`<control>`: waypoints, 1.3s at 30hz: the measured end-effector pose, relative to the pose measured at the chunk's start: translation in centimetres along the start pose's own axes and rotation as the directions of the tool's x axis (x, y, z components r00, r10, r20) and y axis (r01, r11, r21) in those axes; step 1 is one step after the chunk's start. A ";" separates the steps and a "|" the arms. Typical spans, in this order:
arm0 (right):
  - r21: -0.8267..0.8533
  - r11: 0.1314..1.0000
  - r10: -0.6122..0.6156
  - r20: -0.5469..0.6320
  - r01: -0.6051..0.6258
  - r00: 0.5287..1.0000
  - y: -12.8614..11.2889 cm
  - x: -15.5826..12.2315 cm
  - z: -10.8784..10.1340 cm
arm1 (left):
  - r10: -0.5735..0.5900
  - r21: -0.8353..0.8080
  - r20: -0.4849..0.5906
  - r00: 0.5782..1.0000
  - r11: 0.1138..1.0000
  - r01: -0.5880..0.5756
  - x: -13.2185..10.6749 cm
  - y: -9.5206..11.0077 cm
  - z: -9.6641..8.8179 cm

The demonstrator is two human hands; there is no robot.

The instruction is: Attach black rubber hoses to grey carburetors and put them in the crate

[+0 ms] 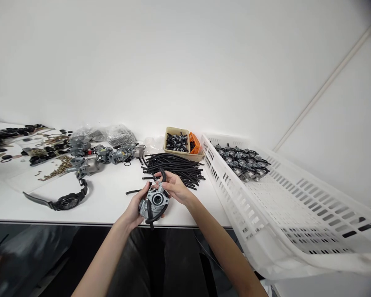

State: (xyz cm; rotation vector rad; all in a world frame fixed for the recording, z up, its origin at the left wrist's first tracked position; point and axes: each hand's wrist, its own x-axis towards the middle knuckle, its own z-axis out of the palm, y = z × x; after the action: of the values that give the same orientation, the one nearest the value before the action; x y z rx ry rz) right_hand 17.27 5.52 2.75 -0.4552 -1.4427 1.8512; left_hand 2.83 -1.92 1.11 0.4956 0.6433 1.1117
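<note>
My left hand (135, 208) grips a grey metal carburetor (153, 202) from its left side, holding it just above the table's front edge. A black rubber hose (151, 214) loops down from the carburetor. My right hand (173, 186) is closed at the top of the carburetor, fingers pinching a short black hose (163, 175) that curves upward there. A pile of cut black hoses (174, 167) lies just behind my hands. One loose hose piece (132, 192) rests on the table to the left.
A big white slotted crate (284, 206) on the right holds several finished carburetors (243, 161). A beige bin (179, 142) of small black parts and an orange bin (195, 143) stand behind. Bare carburetors (106, 156), a black wristwatch (64, 201), screws (57, 168) and black rings lie to the left.
</note>
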 end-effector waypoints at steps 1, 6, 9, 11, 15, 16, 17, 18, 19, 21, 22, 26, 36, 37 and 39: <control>-0.025 1.000 0.007 0.007 -0.007 1.000 0.1 0.0 -0.1 | -0.002 0.004 0.000 1.000 1.000 0.002 0.0 0.0 0.0; 0.000 1.000 -0.004 0.029 0.004 1.000 0.2 0.0 -0.3 | -0.004 0.001 0.011 1.000 1.000 0.004 0.0 0.0 -0.2; 0.054 0.999 -0.003 0.063 -0.001 0.998 -0.2 -0.2 -0.1 | -0.001 -0.027 0.031 1.000 1.000 0.001 0.0 0.1 -0.2; 0.068 0.998 0.006 0.081 -0.012 0.997 -0.6 -0.2 0.0 | 0.012 -0.049 0.034 0.999 0.999 -0.010 0.0 0.2 -0.1; 0.064 0.997 0.041 0.113 -0.048 0.993 -0.6 -0.3 -0.1 | 0.027 -0.045 0.023 0.999 0.999 -0.026 0.0 0.3 0.0; 0.061 0.997 0.046 0.116 -0.053 0.992 -0.5 -0.3 -0.2 | 0.024 -0.037 0.023 0.999 0.999 -0.023 0.0 0.3 0.0; 0.060 0.997 0.045 0.114 -0.052 0.992 -0.4 -0.3 -0.3 | 0.022 -0.030 0.023 0.999 0.999 -0.021 0.0 0.2 -0.1; 0.059 0.997 0.044 0.108 -0.051 0.993 -0.2 -0.2 -0.4 | 0.020 -0.023 0.023 1.000 1.000 -0.019 0.0 0.2 -0.1; 0.058 0.997 0.044 0.098 -0.050 0.994 0.0 -0.2 -0.5 | 0.018 -0.018 0.020 1.000 1.000 -0.018 0.0 0.2 -0.1; 0.048 0.998 0.046 0.072 -0.049 0.996 0.2 -0.1 -0.5 | 0.024 -0.010 0.005 1.000 1.000 -0.024 0.1 0.1 -0.1; 0.039 0.998 0.045 0.061 -0.047 0.997 0.3 0.0 -0.6 | 0.027 -0.006 -0.004 1.000 1.000 -0.027 0.1 0.1 0.0; 0.003 1.000 0.017 0.065 -0.017 0.998 0.4 0.0 -0.5 | 0.028 0.007 0.000 1.000 1.000 -0.028 0.2 -0.1 -0.1; 0.091 0.993 0.066 0.161 -0.081 0.985 -0.7 -0.4 -0.3 | 0.025 -0.022 -0.008 1.000 0.999 -0.026 0.0 0.2 0.1; 0.087 0.993 0.062 0.139 -0.075 0.988 -0.6 -0.3 -0.3 | 0.026 -0.019 -0.014 1.000 0.999 -0.027 -0.1 0.3 0.2; 0.077 0.995 0.051 0.089 -0.058 0.995 -0.3 -0.2 -0.4 | 0.026 -0.014 -0.026 0.999 1.000 -0.026 -0.1 0.3 0.3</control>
State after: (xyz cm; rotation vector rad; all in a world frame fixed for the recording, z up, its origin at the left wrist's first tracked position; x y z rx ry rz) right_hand 17.75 5.69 2.90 -0.3827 -1.4204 1.9863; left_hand 2.83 -1.94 1.54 0.4793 0.6520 1.1483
